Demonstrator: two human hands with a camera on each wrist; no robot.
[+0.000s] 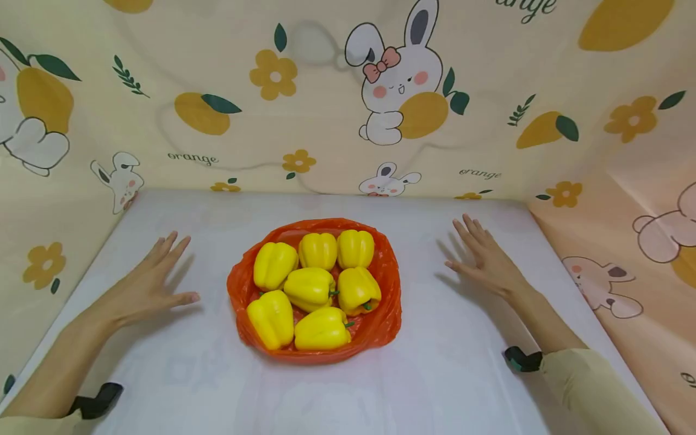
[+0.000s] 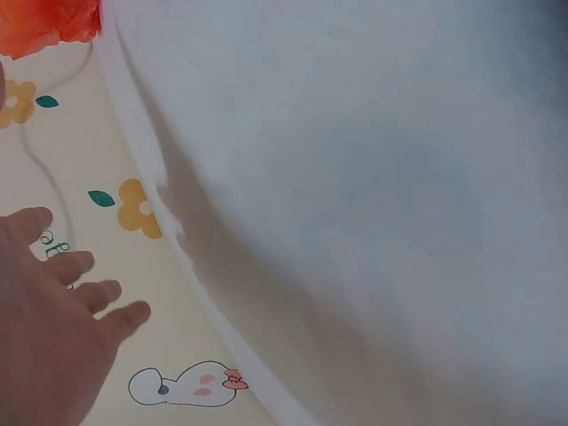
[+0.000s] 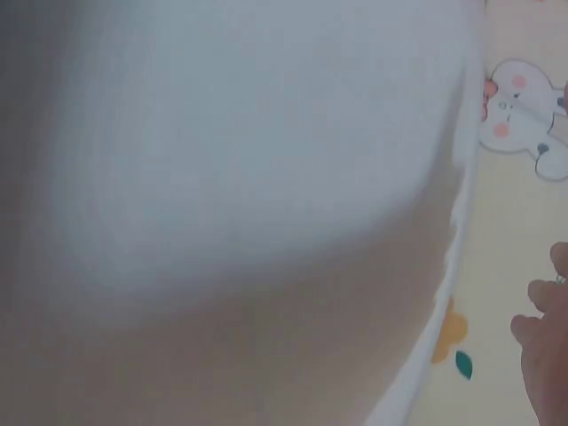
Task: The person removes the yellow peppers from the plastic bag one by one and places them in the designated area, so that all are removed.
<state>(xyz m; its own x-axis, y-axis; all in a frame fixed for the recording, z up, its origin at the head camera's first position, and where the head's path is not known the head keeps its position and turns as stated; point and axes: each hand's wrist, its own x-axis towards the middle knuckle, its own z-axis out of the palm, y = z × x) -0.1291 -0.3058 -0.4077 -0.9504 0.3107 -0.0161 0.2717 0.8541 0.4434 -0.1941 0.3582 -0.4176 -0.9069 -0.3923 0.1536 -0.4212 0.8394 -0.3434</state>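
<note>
Seven glossy, lobed peppers [image 1: 310,289] in crinkled plastic bag [image 1: 387,320].

Peppers [image 1: 310,287]: solid yel., grn stems [image 1: 367,306]. Bag [image 1: 385,317]: bright red-orange. Table cover [image 1: 435,374]: plain wht. Backdrop [image 1: 321,124]: cream bkgd, print w/ wht bunnies [image 1: 383,128], pink cheeks, mustard flowers [image 1: 266,60] + fruit [image 1: 424,115], dk grn leaves [image 1: 217,104] & script [image 1: 193,158]. Sleeves [image 1: 592,386]: pale yel. Wristbands [image 1: 99,400]: blk.
</note>
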